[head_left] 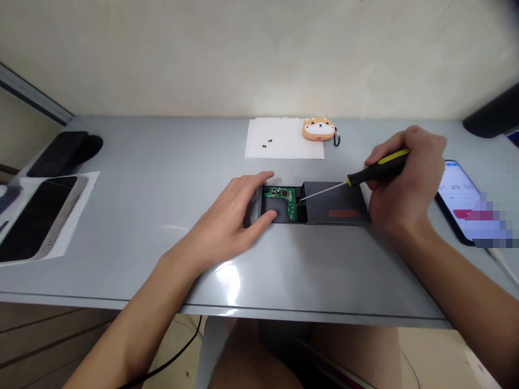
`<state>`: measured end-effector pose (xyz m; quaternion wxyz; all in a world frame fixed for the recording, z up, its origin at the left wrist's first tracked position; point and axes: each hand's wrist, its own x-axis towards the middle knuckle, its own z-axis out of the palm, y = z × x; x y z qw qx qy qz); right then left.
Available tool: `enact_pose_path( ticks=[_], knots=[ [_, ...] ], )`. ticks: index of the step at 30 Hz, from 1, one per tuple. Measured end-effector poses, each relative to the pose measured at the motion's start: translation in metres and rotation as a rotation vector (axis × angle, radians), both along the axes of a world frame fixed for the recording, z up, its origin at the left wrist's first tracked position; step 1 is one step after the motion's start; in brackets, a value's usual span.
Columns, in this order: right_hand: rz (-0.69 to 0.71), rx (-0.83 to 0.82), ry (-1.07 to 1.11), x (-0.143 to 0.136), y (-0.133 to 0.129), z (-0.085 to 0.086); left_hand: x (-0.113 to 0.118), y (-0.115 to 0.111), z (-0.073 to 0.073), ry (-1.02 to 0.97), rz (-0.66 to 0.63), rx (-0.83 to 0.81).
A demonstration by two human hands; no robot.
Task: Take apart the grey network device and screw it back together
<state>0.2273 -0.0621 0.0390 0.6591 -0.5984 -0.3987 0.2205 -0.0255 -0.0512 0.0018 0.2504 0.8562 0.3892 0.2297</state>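
1. Where the desk (154, 270) ends nearest the person, its front edge runs below both hands, and a strip of its surface separates it from the case (343, 197).
2. The left hand (227, 216) straddles the case's left end, thumb and index finger spread apart: thumb over the open bay, index at the far side.
3. The case lies flat, long side roughly along the front edge; a green board (292, 208) shows in its bay.
4. The right hand (413, 178), fingers closed around the driver (377, 172), slants the shaft down left, tip at the board's right part.
5. Right of that hand lies a lit phone (462, 200); well left, a dark phone (36, 216) rests on a white sheet (83, 216), with a wide stretch of desk before the left hand.
6. Beyond the case, across a narrower gap, paper (292, 148) bears two tiny dark bits (264, 146) and the dog-faced pouch (319, 129), near the wall (243, 54).
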Motion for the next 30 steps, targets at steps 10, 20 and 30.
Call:
enact_pose_path(
  ticks=[10,20,30],
  knots=[
    [0.003,0.138,-0.178,-0.002,-0.012,0.01,-0.001,-0.005,0.002,0.033,0.006,-0.003],
    [0.08,0.309,-0.399,0.003,-0.015,0.0,0.004,-0.001,-0.003,0.07,-0.021,0.115],
    [0.046,0.262,-0.47,0.005,-0.021,0.003,0.003,0.017,0.022,0.212,-0.195,0.048]
  ],
)
